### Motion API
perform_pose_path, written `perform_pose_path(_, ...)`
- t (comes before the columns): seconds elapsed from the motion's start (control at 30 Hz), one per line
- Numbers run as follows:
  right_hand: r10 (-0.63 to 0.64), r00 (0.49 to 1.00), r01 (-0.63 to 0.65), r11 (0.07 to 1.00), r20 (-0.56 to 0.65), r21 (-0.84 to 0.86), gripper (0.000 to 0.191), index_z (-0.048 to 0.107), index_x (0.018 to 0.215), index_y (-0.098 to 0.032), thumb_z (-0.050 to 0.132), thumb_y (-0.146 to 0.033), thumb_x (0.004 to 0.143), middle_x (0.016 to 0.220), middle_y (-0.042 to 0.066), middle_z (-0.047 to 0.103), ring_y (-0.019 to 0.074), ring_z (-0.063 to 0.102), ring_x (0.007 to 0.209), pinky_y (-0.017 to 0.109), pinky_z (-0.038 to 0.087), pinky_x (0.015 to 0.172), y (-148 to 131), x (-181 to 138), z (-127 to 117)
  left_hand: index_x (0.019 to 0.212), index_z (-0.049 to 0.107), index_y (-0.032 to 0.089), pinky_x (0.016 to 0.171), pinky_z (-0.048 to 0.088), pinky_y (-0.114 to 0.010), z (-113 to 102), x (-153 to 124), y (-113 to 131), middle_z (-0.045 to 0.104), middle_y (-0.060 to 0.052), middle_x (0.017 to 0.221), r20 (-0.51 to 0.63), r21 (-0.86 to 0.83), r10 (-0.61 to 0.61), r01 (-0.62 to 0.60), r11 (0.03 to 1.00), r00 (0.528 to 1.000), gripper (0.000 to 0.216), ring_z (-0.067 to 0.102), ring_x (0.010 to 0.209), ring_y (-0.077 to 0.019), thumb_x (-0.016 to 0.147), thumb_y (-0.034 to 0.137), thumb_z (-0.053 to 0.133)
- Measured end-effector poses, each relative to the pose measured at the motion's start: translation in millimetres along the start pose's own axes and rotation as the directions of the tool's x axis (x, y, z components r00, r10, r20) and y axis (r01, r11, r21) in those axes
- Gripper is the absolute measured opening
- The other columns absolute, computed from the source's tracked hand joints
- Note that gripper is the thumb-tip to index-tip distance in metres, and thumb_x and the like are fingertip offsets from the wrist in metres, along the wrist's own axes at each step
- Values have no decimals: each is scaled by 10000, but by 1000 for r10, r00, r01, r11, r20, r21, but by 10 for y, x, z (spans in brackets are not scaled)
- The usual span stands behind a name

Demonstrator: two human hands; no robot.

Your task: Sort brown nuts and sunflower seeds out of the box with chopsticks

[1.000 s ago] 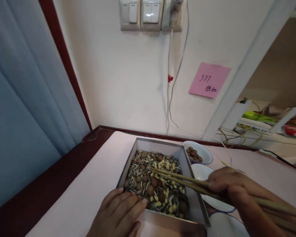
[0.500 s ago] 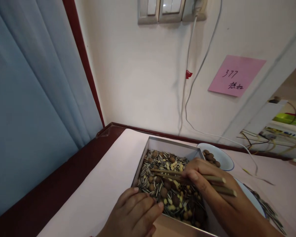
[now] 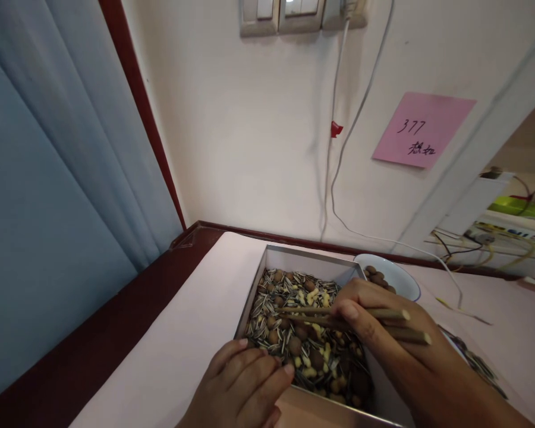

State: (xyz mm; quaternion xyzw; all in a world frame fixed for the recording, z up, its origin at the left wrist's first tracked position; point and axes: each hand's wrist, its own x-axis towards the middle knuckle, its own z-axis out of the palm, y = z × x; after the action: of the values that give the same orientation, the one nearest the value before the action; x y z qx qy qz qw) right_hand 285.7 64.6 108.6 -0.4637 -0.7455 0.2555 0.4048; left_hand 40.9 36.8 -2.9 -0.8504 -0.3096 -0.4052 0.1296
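Note:
My right hand [image 3: 383, 333] grips a pair of wooden chopsticks [image 3: 390, 314] over a shallow metal box [image 3: 310, 259]. Their thin tips are close together, low over the contents; I cannot tell whether anything is between them. Striped sunflower seeds [image 3: 261, 304], peanuts [image 3: 312, 296] and round brown nuts [image 3: 295, 345] lie mixed in the box. At its near left corner, my left hand [image 3: 245, 383] has its fingers bent over the rim, with the thumb mostly hidden. A white plate [image 3: 405, 280] behind my right hand holds several brown nuts [image 3: 377, 277].
Sunflower seeds [image 3: 481, 365] sit right of my right forearm, by a plate partly hidden behind it. A cable [image 3: 410, 245] droops from the wall onto the pink-covered table [image 3: 196, 297]. On the left hangs a blue curtain [image 3: 57, 178]; a pink note [image 3: 423, 129] is on the wall.
The whole view has shifted slightly. My right hand keeps the chopsticks over the box with little movement, and my left hand stays at the rim.

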Motion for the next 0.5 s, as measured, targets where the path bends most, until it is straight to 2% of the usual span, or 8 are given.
perform_pose_path(0.13, -15, 1000, 15, 1000, 5, 13, 401, 575, 695, -231, 497, -408, 1046, 684, -15, 608, 137, 589, 635, 236, 481, 593, -14, 24, 51, 1164, 722, 184, 1201, 317, -289, -3, 14, -16, 802, 8, 992, 14, -4, 26, -26, 1000, 1000, 243, 696, 975, -122, 1051, 172, 507)
perform_pose_path(0.23, -31, 999, 32, 999, -29, 11, 411, 551, 666, -225, 495, -381, 1041, 645, -21, 572, 127, 551, 594, 228, 456, 554, -21, 37, 59, 1144, 730, 195, 1199, 314, -278, 20, 22, -35, 803, 17, 971, -17, 2, 31, -31, 1000, 999, 227, 696, 951, -118, 1067, 220, 518)
perform_pose_path(0.5, -64, 994, 62, 998, -89, -31, 401, 558, 692, -233, 491, -387, 1056, 638, -22, 584, 125, 585, 570, 219, 484, 522, -63, -108, -88, 1145, 738, 199, 1196, 323, -276, 33, 26, -56, 806, 19, 972, -43, 11, 28, -28, 1000, 999, 223, 701, 948, -117, 1066, 243, 535)
